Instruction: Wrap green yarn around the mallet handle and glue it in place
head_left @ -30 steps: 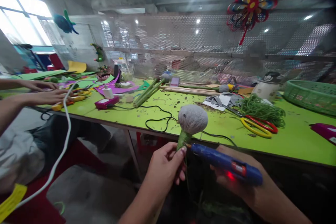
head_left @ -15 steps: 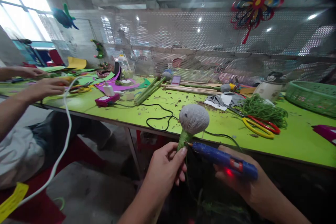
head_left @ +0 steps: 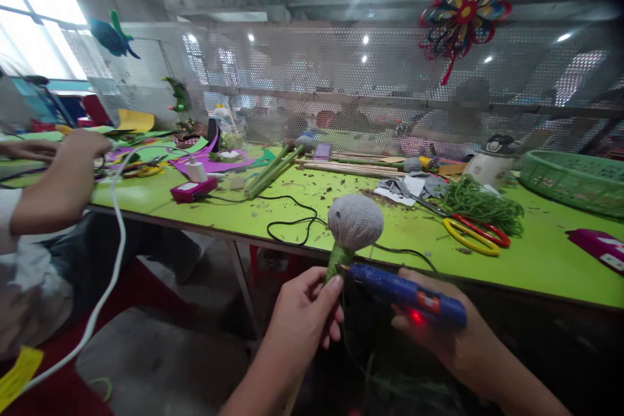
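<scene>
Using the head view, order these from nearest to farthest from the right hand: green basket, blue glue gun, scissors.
1. Blue glue gun: held in the right hand.
2. Scissors: on the table, beyond the hand.
3. Green basket: farther back, toward the right.

Before the front edge of the table (head_left: 234,216), the glue gun (head_left: 390,286) is right of the stem (head_left: 336,261). Scissors (head_left: 472,240) lie before yarn (head_left: 485,203); a basket (head_left: 570,177) stands farther right.

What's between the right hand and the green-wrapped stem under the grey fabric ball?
The front of the blue plastic glue gun, pointing at the stem, in the head view.
</scene>
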{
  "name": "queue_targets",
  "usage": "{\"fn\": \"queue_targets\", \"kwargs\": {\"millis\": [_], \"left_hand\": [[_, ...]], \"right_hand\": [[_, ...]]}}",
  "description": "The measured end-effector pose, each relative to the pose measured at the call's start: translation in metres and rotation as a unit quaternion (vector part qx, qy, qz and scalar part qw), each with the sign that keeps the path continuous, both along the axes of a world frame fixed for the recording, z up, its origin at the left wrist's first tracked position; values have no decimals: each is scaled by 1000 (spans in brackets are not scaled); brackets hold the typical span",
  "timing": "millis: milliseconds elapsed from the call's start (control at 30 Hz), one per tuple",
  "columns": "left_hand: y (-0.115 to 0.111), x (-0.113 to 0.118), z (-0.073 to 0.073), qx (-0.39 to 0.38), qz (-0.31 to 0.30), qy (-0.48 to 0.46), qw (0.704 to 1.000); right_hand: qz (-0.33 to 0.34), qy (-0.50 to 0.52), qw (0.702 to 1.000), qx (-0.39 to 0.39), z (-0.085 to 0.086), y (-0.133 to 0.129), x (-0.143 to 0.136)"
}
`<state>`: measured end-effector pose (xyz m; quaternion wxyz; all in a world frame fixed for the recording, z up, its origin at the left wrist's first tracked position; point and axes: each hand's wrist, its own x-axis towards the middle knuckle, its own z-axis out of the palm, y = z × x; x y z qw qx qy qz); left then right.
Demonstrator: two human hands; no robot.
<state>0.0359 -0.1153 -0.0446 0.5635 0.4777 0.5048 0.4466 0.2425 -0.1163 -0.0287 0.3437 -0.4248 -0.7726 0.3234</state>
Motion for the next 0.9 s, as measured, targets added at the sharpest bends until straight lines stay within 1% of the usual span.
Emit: {"fn": "queue_targets", "kwargs": {"millis": [167,400,567,733,900], "left_hand": [[-1,2,-1,0,8,3,1000],[1,-1,0,0,13,11,1000],[-1,-1,4,-1,6,10,1000],[-1,-1,7,-6,5,5,1000],[-1,-1,3,-2,0,2,1000]], "right_hand": [[-14,12,1000,21,-6,3,0],[-29,0,999,21,-1,1,3],[-35,23,998,37,-5,1,5],[-32,17,999,22,-8,-2,6],[-13,37,999,4,-6,1,-4]]}}
